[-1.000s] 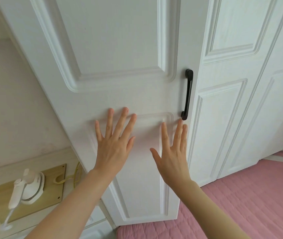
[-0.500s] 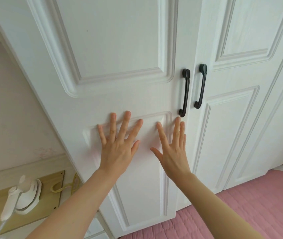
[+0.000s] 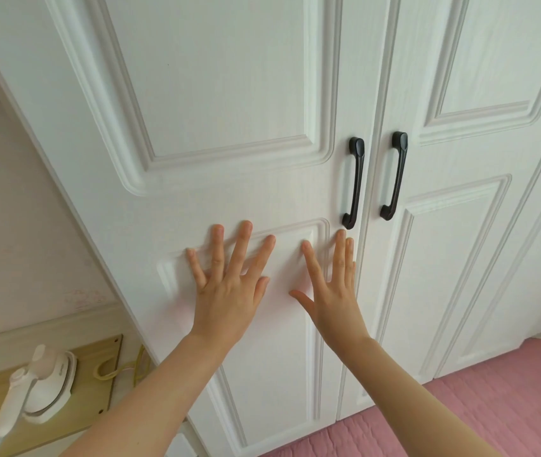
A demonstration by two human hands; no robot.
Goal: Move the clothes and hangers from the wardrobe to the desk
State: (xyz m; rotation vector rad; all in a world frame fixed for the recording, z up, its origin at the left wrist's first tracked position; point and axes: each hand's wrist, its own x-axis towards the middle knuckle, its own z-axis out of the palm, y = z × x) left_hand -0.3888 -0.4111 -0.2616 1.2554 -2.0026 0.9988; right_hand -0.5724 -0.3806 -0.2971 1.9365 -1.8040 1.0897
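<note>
A white panelled wardrobe fills the view, and both of its doors are shut. My left hand (image 3: 229, 285) lies flat with fingers spread on the left door (image 3: 216, 94). My right hand (image 3: 332, 288) rests flat beside it on the same door, its fingertips just under the left black handle (image 3: 354, 183). The right door (image 3: 460, 242) carries a matching black handle (image 3: 394, 176). Neither hand holds anything. No clothes or hangers are visible; the wardrobe's inside is hidden.
A pink quilted bedspread (image 3: 460, 417) lies at the lower right, against the wardrobe's base. At the lower left a white handheld steamer (image 3: 41, 387) sits on a light wooden desk (image 3: 97, 354), with a yellow cord (image 3: 120, 367) next to it. A pale wall is at the left.
The left door has swung shut under both flat hands, and it now sits flush with the right door. The second handle came into view, and the view shifted right and upward.
</note>
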